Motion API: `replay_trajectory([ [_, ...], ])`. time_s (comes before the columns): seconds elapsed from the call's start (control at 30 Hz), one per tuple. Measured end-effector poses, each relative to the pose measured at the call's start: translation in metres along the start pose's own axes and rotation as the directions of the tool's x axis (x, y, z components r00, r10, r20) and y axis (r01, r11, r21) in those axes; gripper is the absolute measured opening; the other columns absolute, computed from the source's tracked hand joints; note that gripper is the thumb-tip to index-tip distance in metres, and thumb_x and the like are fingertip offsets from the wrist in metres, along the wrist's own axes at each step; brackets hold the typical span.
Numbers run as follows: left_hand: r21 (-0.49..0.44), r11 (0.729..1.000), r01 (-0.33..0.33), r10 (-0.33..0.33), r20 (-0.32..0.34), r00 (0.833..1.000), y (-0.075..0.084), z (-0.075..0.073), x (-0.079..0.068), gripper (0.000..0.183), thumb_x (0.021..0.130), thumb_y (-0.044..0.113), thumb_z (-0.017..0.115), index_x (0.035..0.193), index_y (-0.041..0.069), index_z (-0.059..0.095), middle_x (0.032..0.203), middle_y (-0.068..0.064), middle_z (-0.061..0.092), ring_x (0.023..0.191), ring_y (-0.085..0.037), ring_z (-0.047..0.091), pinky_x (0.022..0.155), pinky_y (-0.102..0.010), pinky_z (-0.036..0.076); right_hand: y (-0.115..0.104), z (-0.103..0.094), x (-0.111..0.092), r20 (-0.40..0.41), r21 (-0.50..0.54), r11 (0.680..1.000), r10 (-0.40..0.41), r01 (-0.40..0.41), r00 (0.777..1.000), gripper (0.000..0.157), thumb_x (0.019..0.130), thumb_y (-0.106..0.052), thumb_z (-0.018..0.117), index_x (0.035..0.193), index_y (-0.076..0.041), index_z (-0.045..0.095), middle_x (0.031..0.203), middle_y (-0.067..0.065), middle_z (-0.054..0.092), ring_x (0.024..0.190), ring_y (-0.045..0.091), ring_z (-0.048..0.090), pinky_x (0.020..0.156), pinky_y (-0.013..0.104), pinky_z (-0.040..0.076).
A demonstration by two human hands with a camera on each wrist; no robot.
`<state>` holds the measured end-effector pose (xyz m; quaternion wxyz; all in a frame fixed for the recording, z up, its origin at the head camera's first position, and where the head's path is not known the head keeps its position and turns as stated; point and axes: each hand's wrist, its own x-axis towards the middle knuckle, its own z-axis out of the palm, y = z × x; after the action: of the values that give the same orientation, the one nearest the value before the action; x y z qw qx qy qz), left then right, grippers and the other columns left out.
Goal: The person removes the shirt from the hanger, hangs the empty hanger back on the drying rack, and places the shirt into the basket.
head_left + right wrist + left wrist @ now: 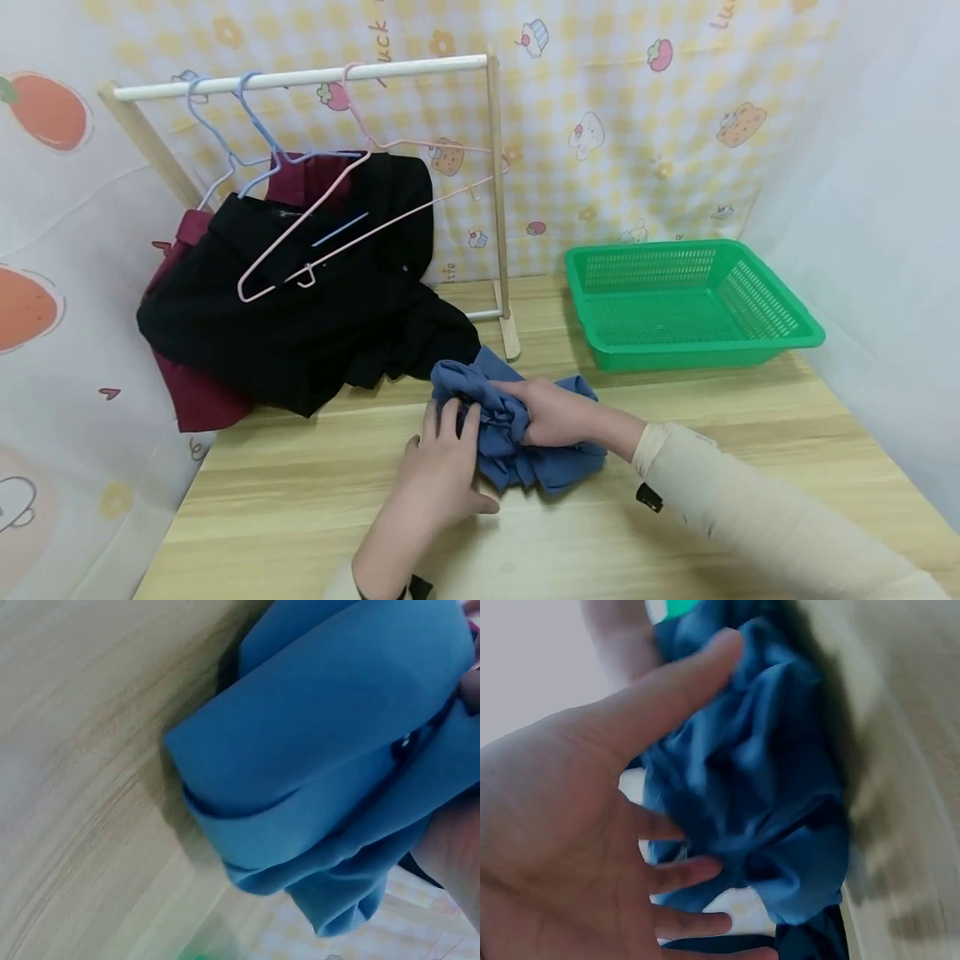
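Blue cotton, a crumpled shirt (pixel 517 433), lay bunched on the wooden table (pixel 300 500) just in front of the drying rack (pixel 495 200), and my right hand (pixel 551 412) had its fingers curled into the folds while my left hand (pixel 442 467) rested against its near side with fingers mostly straight, gripping nothing. Bunched like that, I judged a sleeve could trail and snag the rack's foot or the hanging black shirt (pixel 315 292) if I lifted one-handed. Well to the right sat the green basket (pixel 686 304).
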<state>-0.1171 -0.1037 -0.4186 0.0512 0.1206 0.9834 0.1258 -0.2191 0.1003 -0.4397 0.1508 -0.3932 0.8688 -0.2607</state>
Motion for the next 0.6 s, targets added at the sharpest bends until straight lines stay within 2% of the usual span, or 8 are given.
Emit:
replay_trajectory([
  [0.07, 0.076, 0.997, -0.014, 0.015, -0.003, 1.0, 0.003, 0.004, 0.001, 0.127, 0.066, 0.063, 0.097, 0.163, 0.007, 0.038, 0.171, -0.023, 0.026, 0.16, -0.054, 0.018, 0.107, -0.074, 0.047, 0.003, -0.003, 0.001, 0.034, 0.106, 0.994, 0.035, -0.038, 0.999, 0.091, 0.083, 0.001, 0.074, 0.166, -0.012, 0.038, 0.074, -0.003, 0.062, 0.061, 0.009, 0.049, 0.074, 0.027, 0.046],
  [0.2, 0.162, 0.986, -0.051, 0.062, -0.063, 0.996, 0.002, 0.012, 0.015, 0.122, 0.065, 0.07, 0.094, 0.156, 0.005, 0.045, 0.178, -0.021, 0.014, 0.163, -0.054, 0.01, 0.109, -0.077, 0.043, 0.009, -0.007, 0.002, 0.119, 0.271, 0.96, 0.044, -0.075, 0.992, 0.083, 0.078, 0.004, 0.077, 0.155, -0.013, 0.052, 0.095, -0.003, 0.064, 0.077, 0.012, 0.054, 0.077, 0.028, 0.046],
  [0.3, 0.157, 0.983, -0.095, 0.103, -0.043, 0.994, -0.007, 0.017, 0.033, 0.114, 0.065, 0.067, 0.095, 0.147, 0.003, 0.048, 0.179, -0.019, 0.009, 0.164, -0.05, 0.014, 0.109, -0.077, 0.043, 0.016, -0.008, 0.003, 0.179, 0.36, 0.926, 0.051, -0.114, 0.983, 0.067, 0.075, 0.005, 0.076, 0.138, -0.014, 0.063, 0.103, -0.001, 0.063, 0.088, 0.015, 0.057, 0.081, 0.029, 0.047],
  [0.33, 0.135, 0.984, -0.114, 0.118, -0.018, 0.993, -0.011, 0.018, 0.039, 0.113, 0.065, 0.064, 0.096, 0.146, 0.003, 0.046, 0.179, -0.019, 0.011, 0.164, -0.048, 0.019, 0.11, -0.076, 0.043, 0.019, -0.008, 0.003, 0.194, 0.379, 0.916, 0.06, -0.131, 0.979, 0.065, 0.075, 0.005, 0.077, 0.136, -0.014, 0.064, 0.103, -0.001, 0.064, 0.089, 0.015, 0.058, 0.084, 0.029, 0.048],
  [0.4, 0.037, 0.989, -0.142, 0.14, 0.045, 0.989, -0.018, 0.019, 0.051, 0.111, 0.066, 0.054, 0.099, 0.146, 0.003, 0.042, 0.173, -0.021, 0.028, 0.157, -0.044, 0.037, 0.109, -0.07, 0.048, 0.024, -0.008, 0.004, 0.215, 0.397, 0.904, 0.074, -0.156, 0.974, 0.06, 0.076, 0.002, 0.078, 0.132, -0.012, 0.065, 0.107, 0.0, 0.066, 0.095, 0.015, 0.059, 0.089, 0.029, 0.049],
  [0.5, -0.118, 0.984, -0.134, 0.15, 0.142, 0.978, -0.028, 0.02, 0.065, 0.128, 0.067, 0.042, 0.101, 0.162, 0.002, 0.026, 0.167, -0.021, 0.039, 0.148, -0.039, 0.05, 0.112, -0.058, 0.05, 0.027, -0.006, 0.006, 0.206, 0.322, 0.934, 0.088, -0.152, 0.975, 0.071, 0.079, -0.01, 0.082, 0.146, -0.012, 0.058, 0.125, -0.002, 0.068, 0.108, 0.012, 0.06, 0.1, 0.028, 0.048],
  [0.57, -0.173, 0.978, -0.114, 0.147, 0.185, 0.972, -0.031, 0.02, 0.069, 0.135, 0.066, 0.037, 0.102, 0.167, 0.003, 0.019, 0.167, -0.02, 0.041, 0.146, -0.038, 0.052, 0.114, -0.052, 0.05, 0.026, -0.004, 0.006, 0.194, 0.262, 0.956, 0.083, -0.133, 0.977, 0.083, 0.082, -0.017, 0.083, 0.157, -0.013, 0.048, 0.139, 0.001, 0.065, 0.118, 0.013, 0.06, 0.108, 0.032, 0.048],
  [0.6, -0.173, 0.979, -0.11, 0.144, 0.2, 0.969, -0.031, 0.019, 0.071, 0.137, 0.067, 0.036, 0.102, 0.169, 0.004, 0.016, 0.169, -0.021, 0.038, 0.148, -0.038, 0.05, 0.116, -0.051, 0.049, 0.024, -0.003, 0.005, 0.181, 0.23, 0.964, 0.091, -0.132, 0.979, 0.091, 0.083, -0.021, 0.084, 0.163, -0.014, 0.039, 0.147, 0.003, 0.062, 0.125, 0.014, 0.06, 0.112, 0.035, 0.047],
])
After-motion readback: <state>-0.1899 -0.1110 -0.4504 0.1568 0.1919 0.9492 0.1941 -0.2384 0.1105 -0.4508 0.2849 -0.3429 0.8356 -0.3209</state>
